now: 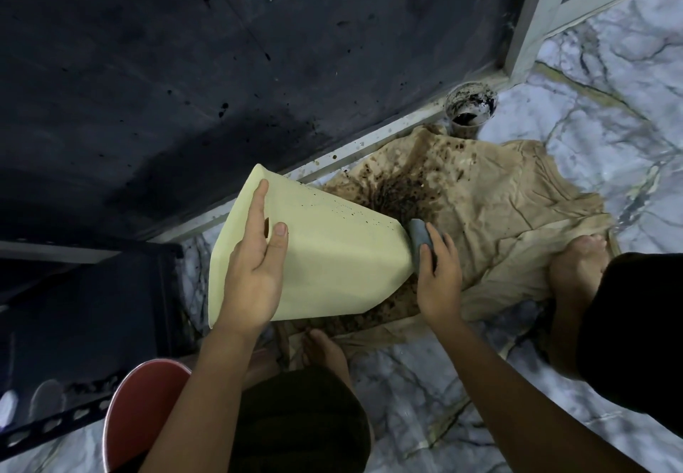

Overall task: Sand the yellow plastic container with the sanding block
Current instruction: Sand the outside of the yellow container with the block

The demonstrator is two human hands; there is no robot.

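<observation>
A pale yellow plastic container (pixel 332 251) lies tilted on its side over a brown cloth, its narrower base pointing right. My left hand (pixel 255 262) lies across the container's upper side, fingers spread, steadying it. My right hand (pixel 438 276) grips a grey sanding block (pixel 419 241) and presses it against the container's base end. Small dark specks dot the container's top edge.
A stained tan cloth (pixel 499 221) covers the marble floor (pixel 610 110). A dirty plastic cup (pixel 471 106) stands by the dark wall (pixel 221 66). A red stool (pixel 144 409) and a black rack (pixel 74 324) sit at lower left. My bare feet (pixel 576 269) rest on the cloth.
</observation>
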